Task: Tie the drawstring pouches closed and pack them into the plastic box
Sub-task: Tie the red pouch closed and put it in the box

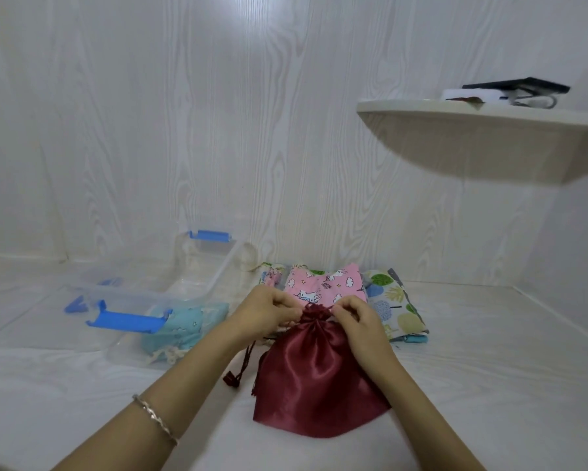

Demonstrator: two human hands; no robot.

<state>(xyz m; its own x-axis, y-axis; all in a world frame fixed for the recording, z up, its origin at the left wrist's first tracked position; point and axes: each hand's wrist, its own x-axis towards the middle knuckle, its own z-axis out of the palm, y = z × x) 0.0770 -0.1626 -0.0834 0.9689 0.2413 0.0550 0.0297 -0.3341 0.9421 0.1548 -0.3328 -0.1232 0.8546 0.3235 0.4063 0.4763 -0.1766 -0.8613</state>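
A dark red satin drawstring pouch (314, 372) lies in front of me with its neck gathered tight. My left hand (265, 309) pinches the cord at the left of the neck. My right hand (358, 321) pinches it at the right. A loose red cord end with a knot (233, 379) trails to the pouch's left. Behind it lie a pink unicorn pouch (323, 287) and a white pouch printed with trees (392, 300). To the left stands the clear plastic box (214, 266) with blue latches, holding a light blue pouch (180, 326).
The box's clear lid with blue clips (81, 302) lies left of the box. A white shelf (489, 130) juts from the wall at upper right, carrying dark and white objects. White walls close in behind and at the right.
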